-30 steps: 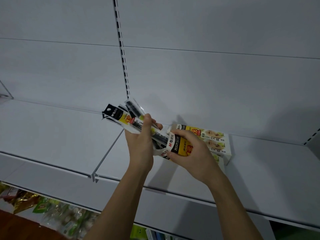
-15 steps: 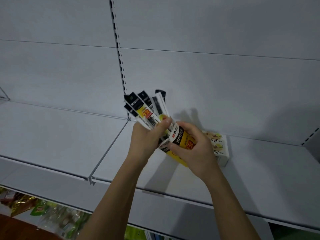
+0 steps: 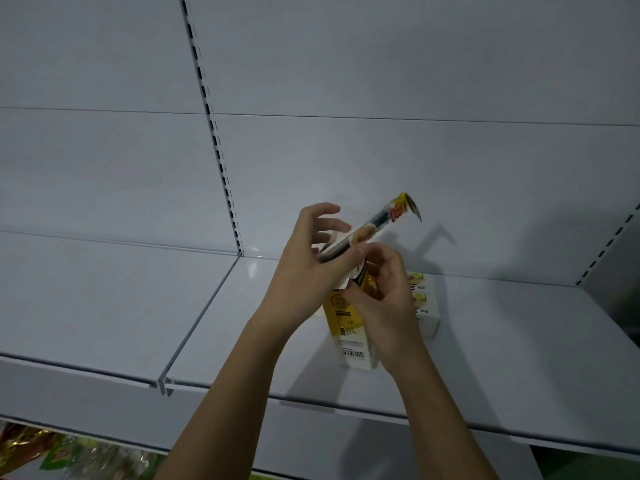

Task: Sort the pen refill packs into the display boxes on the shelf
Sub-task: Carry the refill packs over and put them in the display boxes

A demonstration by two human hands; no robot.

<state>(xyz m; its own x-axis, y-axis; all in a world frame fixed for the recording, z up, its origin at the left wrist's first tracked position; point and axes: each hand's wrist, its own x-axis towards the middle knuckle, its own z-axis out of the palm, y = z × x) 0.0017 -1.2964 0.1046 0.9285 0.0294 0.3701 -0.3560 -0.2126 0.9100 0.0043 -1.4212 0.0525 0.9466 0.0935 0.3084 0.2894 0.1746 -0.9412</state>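
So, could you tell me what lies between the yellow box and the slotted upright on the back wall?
Only bare shelf separates the yellow box from the slotted upright in the head view.

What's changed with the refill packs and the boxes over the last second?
The left hand swung its refill packs from pointing up-left to up-right, bunching the fan. The right hand kept hold of the yellow display box, now upright. The second box stayed on the shelf.

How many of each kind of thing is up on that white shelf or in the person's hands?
Yellow-and-white cardboard display boxes: 2 (near, far)
Long clear plastic pen refill packs: at least 1; bundle too blurred to count
Hands: 2 (left, right)
Total: at least 5
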